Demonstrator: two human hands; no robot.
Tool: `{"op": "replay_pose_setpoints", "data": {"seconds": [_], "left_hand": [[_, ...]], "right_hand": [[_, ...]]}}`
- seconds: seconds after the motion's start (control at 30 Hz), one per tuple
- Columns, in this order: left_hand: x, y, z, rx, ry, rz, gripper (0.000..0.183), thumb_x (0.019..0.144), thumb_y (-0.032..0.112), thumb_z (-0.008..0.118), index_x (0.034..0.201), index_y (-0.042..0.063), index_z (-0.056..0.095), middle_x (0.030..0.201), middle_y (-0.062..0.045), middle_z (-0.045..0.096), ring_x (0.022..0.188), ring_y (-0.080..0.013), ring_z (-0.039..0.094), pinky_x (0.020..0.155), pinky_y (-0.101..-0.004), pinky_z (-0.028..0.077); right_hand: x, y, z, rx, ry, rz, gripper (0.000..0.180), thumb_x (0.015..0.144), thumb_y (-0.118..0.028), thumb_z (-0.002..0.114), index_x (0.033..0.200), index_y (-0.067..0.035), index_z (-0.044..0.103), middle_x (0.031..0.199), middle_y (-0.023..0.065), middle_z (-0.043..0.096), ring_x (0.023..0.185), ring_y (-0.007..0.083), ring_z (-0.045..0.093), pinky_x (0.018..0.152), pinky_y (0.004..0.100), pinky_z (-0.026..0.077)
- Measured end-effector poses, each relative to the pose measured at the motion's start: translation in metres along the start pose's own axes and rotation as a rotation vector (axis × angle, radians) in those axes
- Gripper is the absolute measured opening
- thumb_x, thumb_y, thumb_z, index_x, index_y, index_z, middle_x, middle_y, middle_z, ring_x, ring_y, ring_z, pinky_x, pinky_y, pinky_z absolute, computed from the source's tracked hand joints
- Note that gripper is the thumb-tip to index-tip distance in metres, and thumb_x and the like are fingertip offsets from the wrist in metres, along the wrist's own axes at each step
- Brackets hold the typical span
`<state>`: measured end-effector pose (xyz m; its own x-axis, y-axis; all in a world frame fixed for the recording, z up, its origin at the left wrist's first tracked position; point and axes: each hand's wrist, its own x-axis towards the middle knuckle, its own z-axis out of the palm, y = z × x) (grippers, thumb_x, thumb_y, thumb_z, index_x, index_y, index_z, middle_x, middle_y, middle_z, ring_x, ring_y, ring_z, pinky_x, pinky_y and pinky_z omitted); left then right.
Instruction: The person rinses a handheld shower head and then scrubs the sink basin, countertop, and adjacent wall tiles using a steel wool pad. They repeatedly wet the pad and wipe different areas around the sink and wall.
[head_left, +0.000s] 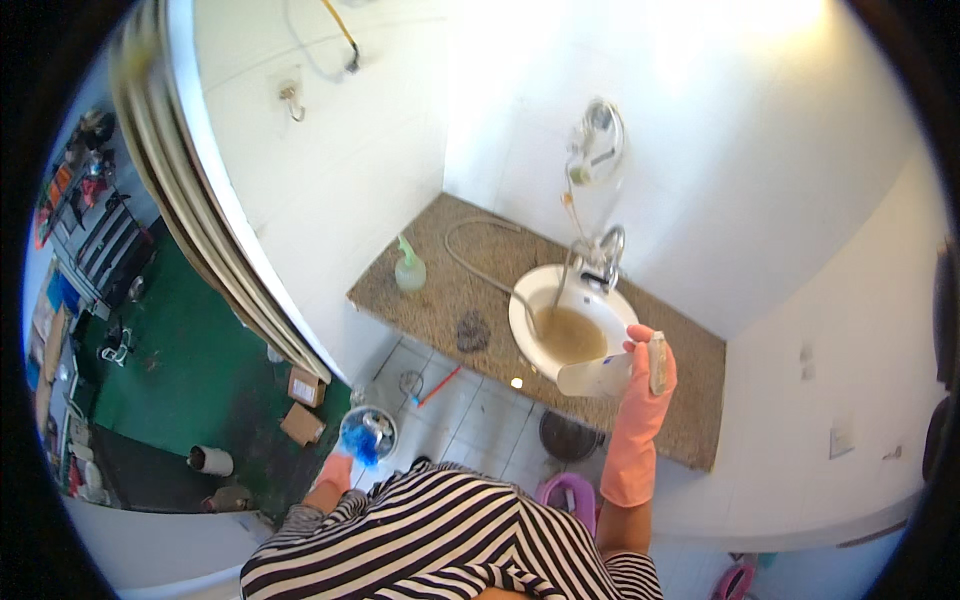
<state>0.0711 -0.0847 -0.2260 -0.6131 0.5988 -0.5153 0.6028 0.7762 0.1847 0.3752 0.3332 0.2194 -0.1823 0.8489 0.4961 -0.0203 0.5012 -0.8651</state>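
Observation:
My right hand (649, 382), in a salmon-pink rubber glove, grips a whitish translucent plastic jug or scoop (596, 376) by its handle. The vessel is tipped on its side over the front rim of a white oval washbasin (523, 289). Murky brown water (570, 335) stands in the basin. A grey hose (480, 271) runs from the counter into that water. Down at the lower left, my gloved left hand (335, 471) is beside a white bucket (390, 431) with blue plastic material (361, 444) inside. Its fingers are too small and blurred to read.
The speckled stone counter (667, 431) carries a green spray bottle (410, 271) and a dark scouring pad (472, 331). A chrome faucet (611, 251) rises behind the basin. Below are a dark round basin (568, 435) and a red-handled stick (441, 385) on white tiles. Cardboard boxes (304, 425) sit beyond the doorway.

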Motion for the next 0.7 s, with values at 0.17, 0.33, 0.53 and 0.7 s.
{"op": "replay_pose_setpoints", "data": {"seconds": [0.17,0.33,0.53,0.7], "left_hand": [[-0.045,-0.115,0.055,-0.013,-0.019,-0.155,0.023,0.088,0.022,0.065,0.102,0.008,0.078,0.106,-0.021,0.076,0.106,-0.0407,0.072,0.095,-0.0515,0.055],[-0.026,-0.108,0.017,-0.145,0.042,-0.172,0.027,0.090,0.025,0.064,0.105,0.006,0.077,0.109,-0.022,0.075,0.109,-0.0408,0.071,0.096,-0.0507,0.055],[-0.004,-0.088,-0.051,-0.266,0.198,-0.099,0.032,0.092,0.029,0.063,0.108,0.005,0.076,0.114,-0.023,0.073,0.113,-0.0408,0.069,0.096,-0.0496,0.055],[-0.002,-0.061,-0.081,-0.310,0.234,-0.081,0.035,0.093,0.031,0.062,0.109,0.004,0.076,0.116,-0.024,0.072,0.115,-0.0408,0.068,0.096,-0.0488,0.055]], "right_hand": [[0.089,-0.046,0.082,0.072,-0.018,-0.218,0.019,0.103,-0.015,0.060,0.104,-0.001,0.072,0.099,0.0064,0.071,0.093,0.0155,0.063,0.089,0.0331,0.051],[0.172,-0.083,0.133,0.070,0.069,-0.071,0.025,0.104,-0.022,0.059,0.104,0.000,0.071,0.099,0.0081,0.071,0.093,0.0169,0.065,0.089,0.0334,0.052],[0.247,-0.128,0.220,0.243,-0.057,-0.180,0.030,0.102,-0.028,0.062,0.107,0.000,0.071,0.102,0.0068,0.071,0.092,0.0137,0.063,0.088,0.0306,0.049],[0.292,-0.140,0.270,0.189,-0.062,-0.047,0.031,0.104,-0.028,0.061,0.113,-0.001,0.073,0.103,0.0061,0.072,0.095,0.0148,0.065,0.089,0.0312,0.051]]}}
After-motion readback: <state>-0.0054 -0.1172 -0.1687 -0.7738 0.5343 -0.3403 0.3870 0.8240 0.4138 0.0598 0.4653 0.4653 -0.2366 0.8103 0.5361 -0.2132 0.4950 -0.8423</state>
